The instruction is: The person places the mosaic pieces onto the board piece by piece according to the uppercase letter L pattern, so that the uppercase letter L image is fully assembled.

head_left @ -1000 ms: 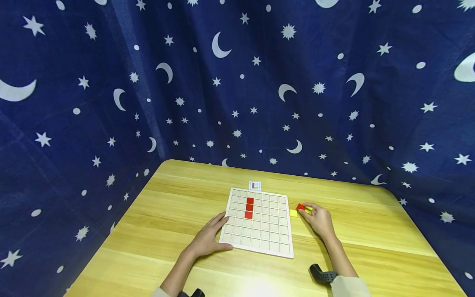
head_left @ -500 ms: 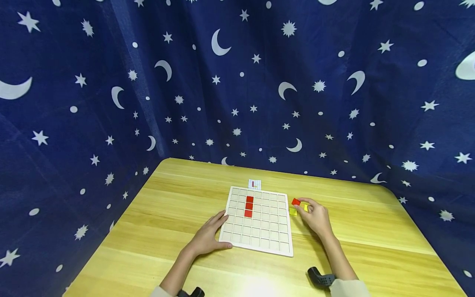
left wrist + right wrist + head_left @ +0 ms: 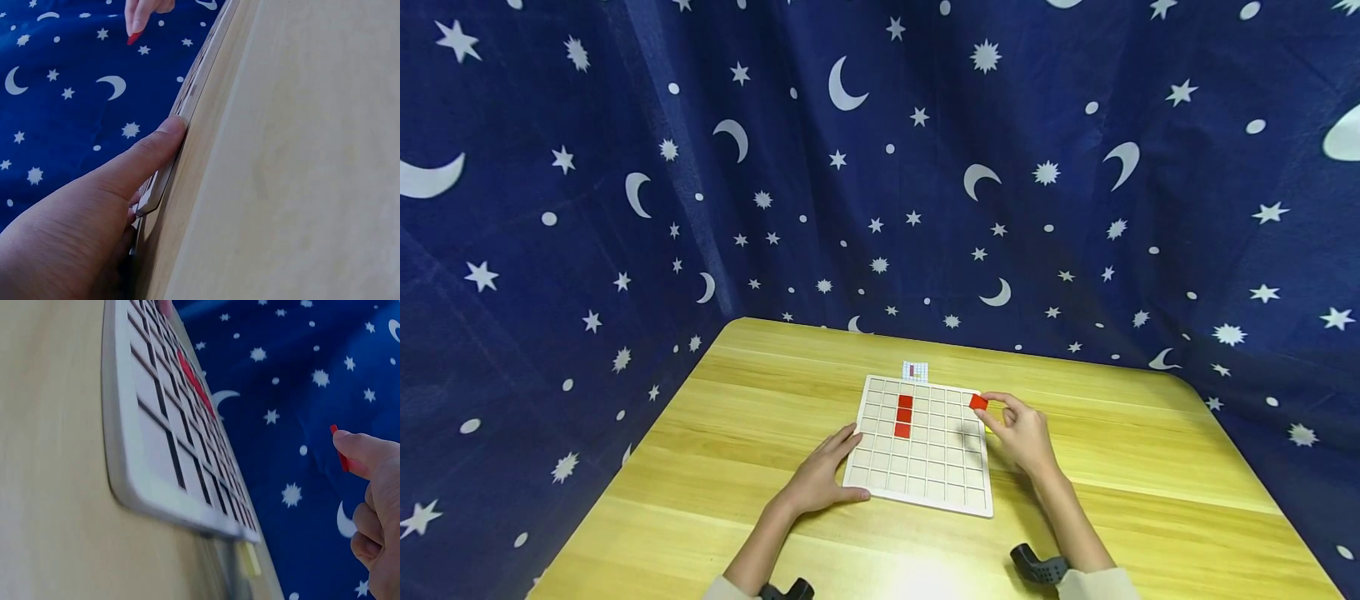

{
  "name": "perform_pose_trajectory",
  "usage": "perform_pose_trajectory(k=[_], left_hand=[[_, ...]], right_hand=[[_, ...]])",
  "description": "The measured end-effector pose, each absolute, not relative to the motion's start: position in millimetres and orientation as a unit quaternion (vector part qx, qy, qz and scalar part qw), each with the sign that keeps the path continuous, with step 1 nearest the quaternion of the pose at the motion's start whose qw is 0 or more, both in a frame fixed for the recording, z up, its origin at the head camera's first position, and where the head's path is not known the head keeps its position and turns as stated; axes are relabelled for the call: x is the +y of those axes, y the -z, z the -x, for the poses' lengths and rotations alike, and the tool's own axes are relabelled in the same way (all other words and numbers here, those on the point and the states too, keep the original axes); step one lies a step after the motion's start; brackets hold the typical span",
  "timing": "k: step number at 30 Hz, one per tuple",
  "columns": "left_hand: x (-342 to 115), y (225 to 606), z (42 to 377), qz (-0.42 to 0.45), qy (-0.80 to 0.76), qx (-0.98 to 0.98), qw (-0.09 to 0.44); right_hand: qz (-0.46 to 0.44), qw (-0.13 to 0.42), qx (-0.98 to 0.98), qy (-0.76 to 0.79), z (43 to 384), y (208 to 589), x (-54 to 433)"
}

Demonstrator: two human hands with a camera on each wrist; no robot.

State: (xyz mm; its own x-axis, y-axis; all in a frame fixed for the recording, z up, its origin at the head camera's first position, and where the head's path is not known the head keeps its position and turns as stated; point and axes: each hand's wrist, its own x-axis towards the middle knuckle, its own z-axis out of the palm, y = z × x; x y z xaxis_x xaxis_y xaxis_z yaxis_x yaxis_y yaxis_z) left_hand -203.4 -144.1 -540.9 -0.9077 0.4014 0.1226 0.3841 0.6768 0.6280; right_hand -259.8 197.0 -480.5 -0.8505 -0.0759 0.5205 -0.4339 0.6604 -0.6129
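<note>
A pale square board (image 3: 917, 467) with a grid of recessed cells lies on the table. Three red tiles (image 3: 903, 416) sit in one column near its far side. My left hand (image 3: 817, 483) rests at the board's near left corner, fingers fairly straight at the left edge and thumb (image 3: 147, 153) laid against the near edge. Between thumb and index finger, my right hand (image 3: 1027, 435) pinches another red tile (image 3: 978, 402). In the right wrist view that tile (image 3: 340, 450) is raised and seen edge-on; the head view has it overlapping the board's far right corner.
A small printed grid card (image 3: 915, 372) lies just beyond the board's far edge. Beside the board's right edge is a yellow tile (image 3: 252, 559), mostly hidden by my right hand in the head view. A blue curtain (image 3: 880, 167) with moons and stars hangs behind the wooden table (image 3: 760, 375).
My right hand has lifted the red tile from beside the yellow tiles and carried it left to the board's far right corner. My left hand has stayed in place.
</note>
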Motion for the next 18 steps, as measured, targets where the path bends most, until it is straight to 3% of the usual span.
perform_pose_trajectory(k=[18], left_hand=[[-145, 543, 205, -0.214, -0.339, 0.916, 0.012]], right_hand=[[-0.21, 0.212, -0.869, -0.396, 250, 476, 149]])
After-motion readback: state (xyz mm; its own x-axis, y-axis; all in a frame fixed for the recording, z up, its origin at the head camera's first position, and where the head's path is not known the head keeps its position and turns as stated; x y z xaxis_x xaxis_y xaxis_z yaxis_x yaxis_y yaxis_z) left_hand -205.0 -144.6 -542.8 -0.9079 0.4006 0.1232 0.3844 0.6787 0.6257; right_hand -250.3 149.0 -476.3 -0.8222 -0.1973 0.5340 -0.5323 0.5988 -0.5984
